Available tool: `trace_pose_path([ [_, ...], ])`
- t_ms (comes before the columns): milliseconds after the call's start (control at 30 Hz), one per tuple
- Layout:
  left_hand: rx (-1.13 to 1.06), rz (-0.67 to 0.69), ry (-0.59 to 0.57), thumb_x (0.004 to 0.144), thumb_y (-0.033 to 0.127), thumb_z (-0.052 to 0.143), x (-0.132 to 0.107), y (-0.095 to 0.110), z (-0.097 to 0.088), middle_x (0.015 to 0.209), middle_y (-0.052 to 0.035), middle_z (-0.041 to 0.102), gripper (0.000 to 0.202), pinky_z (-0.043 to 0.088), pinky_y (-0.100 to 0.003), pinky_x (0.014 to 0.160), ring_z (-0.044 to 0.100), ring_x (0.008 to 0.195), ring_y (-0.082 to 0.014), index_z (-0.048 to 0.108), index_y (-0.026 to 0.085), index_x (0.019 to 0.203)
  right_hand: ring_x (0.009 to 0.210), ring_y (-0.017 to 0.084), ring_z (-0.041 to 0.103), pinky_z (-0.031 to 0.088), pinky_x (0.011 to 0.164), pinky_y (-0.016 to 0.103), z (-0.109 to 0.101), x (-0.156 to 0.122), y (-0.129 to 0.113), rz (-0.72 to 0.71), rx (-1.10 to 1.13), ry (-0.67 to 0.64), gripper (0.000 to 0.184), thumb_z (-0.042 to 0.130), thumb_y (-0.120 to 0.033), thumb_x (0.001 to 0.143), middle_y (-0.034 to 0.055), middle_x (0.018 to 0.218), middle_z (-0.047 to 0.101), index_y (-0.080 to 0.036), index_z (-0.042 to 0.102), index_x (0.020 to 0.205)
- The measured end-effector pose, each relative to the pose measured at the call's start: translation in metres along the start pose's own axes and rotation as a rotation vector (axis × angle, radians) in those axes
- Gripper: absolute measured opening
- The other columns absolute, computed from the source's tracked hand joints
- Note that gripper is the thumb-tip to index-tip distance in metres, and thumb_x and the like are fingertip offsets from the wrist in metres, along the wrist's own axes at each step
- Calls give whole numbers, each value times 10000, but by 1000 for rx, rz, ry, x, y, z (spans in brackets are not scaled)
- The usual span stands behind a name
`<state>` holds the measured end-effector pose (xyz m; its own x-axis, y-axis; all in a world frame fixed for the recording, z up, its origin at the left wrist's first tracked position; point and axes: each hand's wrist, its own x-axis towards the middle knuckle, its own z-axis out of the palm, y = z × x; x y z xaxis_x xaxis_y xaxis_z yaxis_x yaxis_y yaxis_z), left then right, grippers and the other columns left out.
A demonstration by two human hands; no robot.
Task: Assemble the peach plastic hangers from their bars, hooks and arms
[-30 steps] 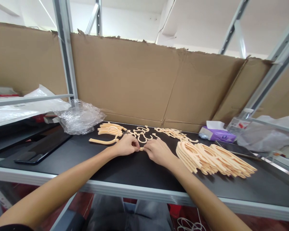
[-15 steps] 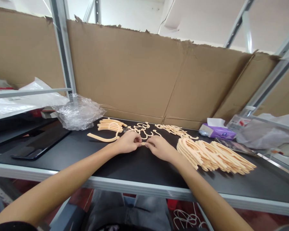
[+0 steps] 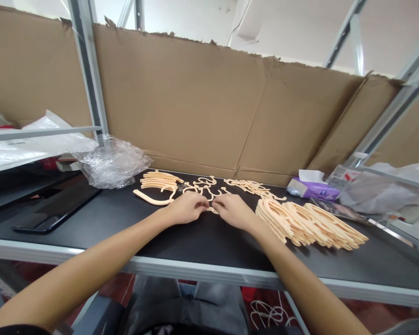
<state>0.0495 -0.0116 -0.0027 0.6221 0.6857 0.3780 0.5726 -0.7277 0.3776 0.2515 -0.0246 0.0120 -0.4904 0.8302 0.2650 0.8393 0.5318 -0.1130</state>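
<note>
My left hand (image 3: 187,208) and my right hand (image 3: 233,211) are close together over the black tabletop, fingers pinched on a peach-coloured plastic hanger part (image 3: 212,210). A short bit of it shows between the fingertips; the rest is covered. From behind my left hand a curved hanger arm (image 3: 150,200) reaches out to the left; whether it joins the held part is hidden. Just beyond my hands lie several loose hanger hooks (image 3: 206,180). Beside my right forearm is a pile of assembled-looking hangers (image 3: 310,223).
A row of hanger arms (image 3: 159,179) lies back left, and more pieces (image 3: 253,188) lie back right. Crumpled clear plastic (image 3: 113,160) and a dark flat device (image 3: 56,209) are at left. A purple tissue box (image 3: 314,188) stands right, before the cardboard wall (image 3: 181,102).
The curved hanger arm at the left has turned slightly, its free end now higher and nearer. More of the held part shows by my right fingertips. The view has shifted a little.
</note>
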Motion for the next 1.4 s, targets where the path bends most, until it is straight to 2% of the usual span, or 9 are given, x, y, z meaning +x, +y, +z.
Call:
trace_pose_path([
  [200,69,81,-19,928,168,528,-2,5,4,1032,-89,764,276,484,-297,882,678,952,-206,778,179,1046,1025,262,682,444,839,329,-19,41,4,245,-224,-59,370,396,-229,965,161,1098,741,-167,754,1040],
  [333,128,123,-42,960,208,507,-4,8,3,1080,-115,733,322,485,-324,912,653,1005,-230,741,179,1180,1201,302,616,445,967,383,-22,72,28,470,-322,-142,389,488,-223,928,214,1276,667,-142,693,1249],
  [467,178,95,-82,979,206,463,-5,9,4,1049,-102,692,356,481,-313,893,634,1010,-227,732,212,1212,1320,335,517,433,1020,448,-17,77,63,646,-362,-188,440,550,-203,909,239,1368,601,-130,640,1334],
  [567,183,84,-99,995,210,428,-5,10,6,1056,-93,660,384,474,-310,884,621,1009,-217,711,241,1253,1305,340,534,441,1005,480,-11,69,85,743,-378,-230,450,586,-217,898,249,1345,615,-139,640,1338],
  [700,176,51,-127,1005,217,413,-3,13,6,1060,-91,645,384,469,-322,884,613,1018,-222,705,242,1253,1272,329,574,442,998,483,-7,60,101,776,-390,-261,430,596,-195,890,244,1312,640,-146,658,1313],
  [867,187,47,-112,1002,231,446,-4,15,5,1053,-83,661,350,472,-314,869,611,1030,-228,722,243,1216,1291,298,569,412,1035,463,-10,58,104,731,-395,-245,411,516,-90,909,213,1334,637,-152,668,1286],
  [1167,99,155,-82,959,271,518,-6,14,9,1160,-93,697,406,475,-357,1008,619,1117,-239,636,203,1342,1275,301,568,397,1042,461,-26,60,120,702,-396,-200,420,519,-184,914,214,1312,634,-154,632,1317],
  [1267,106,136,-77,916,181,499,-6,17,7,1132,-94,705,438,498,-353,972,638,1081,-235,649,198,1327,1236,310,592,414,1015,466,-26,58,125,716,-405,-229,418,575,-183,878,217,1272,650,-157,654,1287],
  [1400,196,65,-24,876,209,558,-6,20,2,1099,-103,703,441,522,-383,919,653,1049,-264,669,215,1303,1251,309,577,408,1019,465,-23,54,126,685,-430,-236,386,591,-197,874,200,1274,654,-170,677,1249],
])
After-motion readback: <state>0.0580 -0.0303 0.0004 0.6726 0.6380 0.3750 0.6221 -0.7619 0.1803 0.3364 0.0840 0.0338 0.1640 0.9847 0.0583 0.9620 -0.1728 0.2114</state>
